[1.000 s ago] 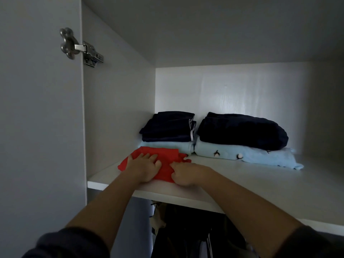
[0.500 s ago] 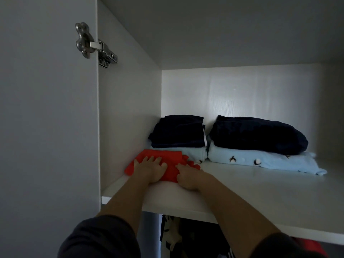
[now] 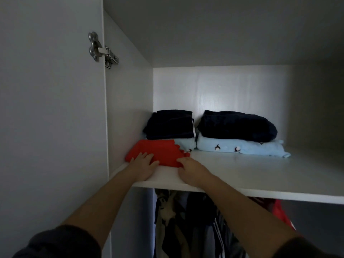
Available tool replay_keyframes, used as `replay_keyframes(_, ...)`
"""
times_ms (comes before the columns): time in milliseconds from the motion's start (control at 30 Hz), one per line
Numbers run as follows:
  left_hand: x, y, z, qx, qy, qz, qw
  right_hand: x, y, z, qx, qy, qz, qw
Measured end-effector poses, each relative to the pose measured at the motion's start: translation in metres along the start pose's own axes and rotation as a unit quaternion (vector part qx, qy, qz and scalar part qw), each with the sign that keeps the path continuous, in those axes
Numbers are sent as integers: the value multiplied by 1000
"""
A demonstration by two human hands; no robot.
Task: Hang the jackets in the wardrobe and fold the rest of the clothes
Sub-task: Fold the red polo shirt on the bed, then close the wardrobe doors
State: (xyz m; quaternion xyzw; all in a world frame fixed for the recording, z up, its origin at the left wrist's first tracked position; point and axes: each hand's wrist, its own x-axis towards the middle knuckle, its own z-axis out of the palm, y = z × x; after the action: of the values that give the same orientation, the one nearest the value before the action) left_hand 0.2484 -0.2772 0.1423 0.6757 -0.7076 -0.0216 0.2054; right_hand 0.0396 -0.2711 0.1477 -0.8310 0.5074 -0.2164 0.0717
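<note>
A folded red garment (image 3: pixel 160 150) lies at the front left of the white wardrobe shelf (image 3: pixel 260 175). My left hand (image 3: pixel 142 163) rests flat on its near left edge with straight fingers. My right hand (image 3: pixel 191 169) touches its near right corner, fingers bent at the cloth's edge; whether they pinch it is unclear. Behind the red garment stands a stack of a dark navy piece (image 3: pixel 170 124) on a light blue one (image 3: pixel 184 143). To the right, another navy piece (image 3: pixel 236 125) lies on a light blue printed garment (image 3: pixel 242 148).
The open wardrobe door (image 3: pixel 50 108) with a metal hinge (image 3: pixel 101 48) stands at the left. Under the shelf hang several garments (image 3: pixel 186 224), with a red one (image 3: pixel 279 211) at the right. The shelf's right half is bare.
Both hands have slid back toward the shelf's front edge, uncovering more of the red garment. The view has shifted, showing more of the hanging clothes below.
</note>
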Motion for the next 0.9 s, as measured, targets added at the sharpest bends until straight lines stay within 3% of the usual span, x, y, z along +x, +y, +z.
replay_keyframes(200,-114,31,-20,-129,151,70,978,-113,-20,-13,-23,85,-19,996)
replay_keyframes(367,-263,65,-27,-187,277,64,940,-235,-52,-17,31,109,-40,993)
replay_keyframes(633,-477,91,-25,-198,269,82,939,-414,-118,4,143,94,-72,983)
replay_keyframes(900,-551,42,-68,-150,322,47,934,-454,-214,29,185,48,-80,978)
